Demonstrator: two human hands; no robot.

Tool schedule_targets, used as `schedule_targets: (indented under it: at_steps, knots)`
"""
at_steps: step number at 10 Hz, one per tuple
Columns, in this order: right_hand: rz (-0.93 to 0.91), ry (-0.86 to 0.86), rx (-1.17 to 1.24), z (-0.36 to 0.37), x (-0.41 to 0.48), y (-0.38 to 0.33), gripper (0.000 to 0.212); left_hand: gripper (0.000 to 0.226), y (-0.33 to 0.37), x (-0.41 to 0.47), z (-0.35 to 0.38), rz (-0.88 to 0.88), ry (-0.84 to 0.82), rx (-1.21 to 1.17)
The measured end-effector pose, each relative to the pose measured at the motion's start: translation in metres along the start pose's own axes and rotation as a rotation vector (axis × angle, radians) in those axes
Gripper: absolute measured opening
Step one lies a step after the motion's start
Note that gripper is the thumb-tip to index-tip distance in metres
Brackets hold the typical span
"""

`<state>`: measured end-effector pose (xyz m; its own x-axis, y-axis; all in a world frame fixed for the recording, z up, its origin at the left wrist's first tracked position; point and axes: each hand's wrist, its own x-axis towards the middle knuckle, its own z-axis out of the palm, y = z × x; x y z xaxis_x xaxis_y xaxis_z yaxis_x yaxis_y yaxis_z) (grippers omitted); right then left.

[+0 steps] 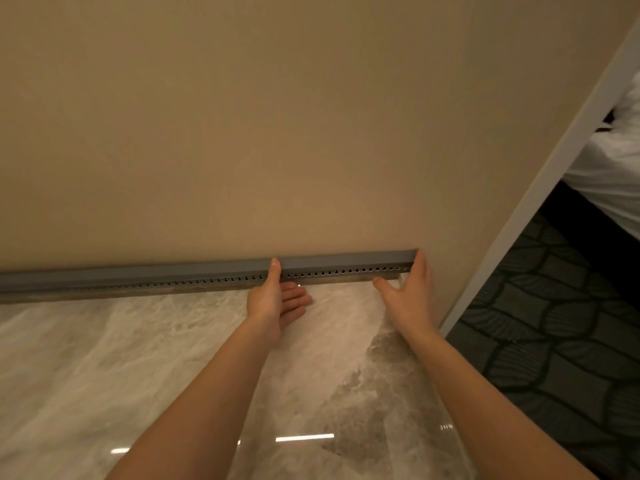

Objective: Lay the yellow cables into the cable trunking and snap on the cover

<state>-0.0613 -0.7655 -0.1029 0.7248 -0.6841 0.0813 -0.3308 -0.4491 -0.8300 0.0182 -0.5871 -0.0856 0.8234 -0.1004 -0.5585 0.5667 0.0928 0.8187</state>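
A long grey cable trunking (138, 277) runs along the foot of the beige wall, its slotted side facing me and a grey cover (339, 261) on top. My left hand (277, 299) touches the cover with its thumb near the middle, its fingers straight and held below the trunking. My right hand (410, 292) is at the trunking's right end, with straight fingers against the end and the thumb spread under the slotted side. No yellow cables are visible.
The glossy marble floor (173, 358) lies under my arms. The beige wall (242, 133) ends at a white corner trim (540, 188) on the right. Beyond it are dark patterned carpet (554, 341) and white bedding (616, 168).
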Motion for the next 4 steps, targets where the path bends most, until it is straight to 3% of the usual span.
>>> schedule_targets:
  at_steps: [2,4]
  knots:
    - [0.091,-0.033,0.284,-0.011,-0.002,-0.001,0.073,0.048,-0.001,-0.029,-0.021,-0.025,-0.122,0.132]
    - [0.074,-0.201,0.197,-0.037,-0.035,-0.022,0.078,0.043,0.015,-0.074,-0.019,0.102,-0.224,0.310]
